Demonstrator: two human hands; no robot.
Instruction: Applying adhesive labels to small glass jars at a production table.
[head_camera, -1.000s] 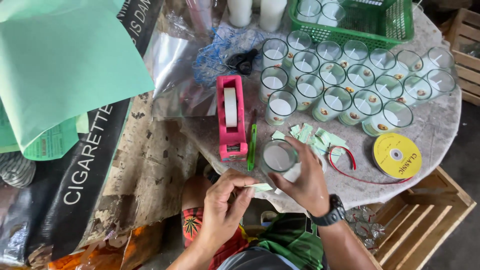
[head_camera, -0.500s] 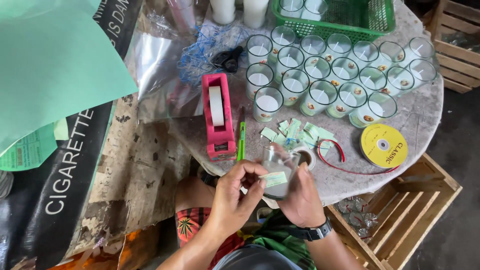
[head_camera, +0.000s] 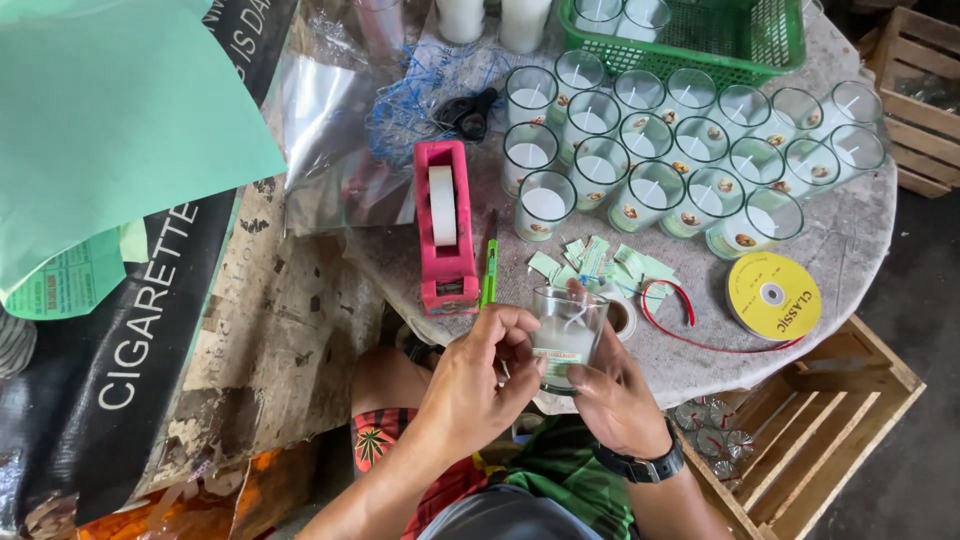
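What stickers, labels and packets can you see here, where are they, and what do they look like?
Label on the glass candle: pale green rectangle, between both hands.
Loose labels: small pale green slips beside the pink tape dispenser.
Round stickers: tiny gold dots on the table's candle glasses.
Ribbon spool: yellow disc, table's right edge.
Sack: black, white lettering, left.

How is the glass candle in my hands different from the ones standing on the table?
The held glass candle is lifted off the table and gripped between the left hand and right hand; the candles on the table stand upright in rows, untouched. The held one carries a pale rectangular label; theirs are small round stickers. All are clear glasses of white wax.
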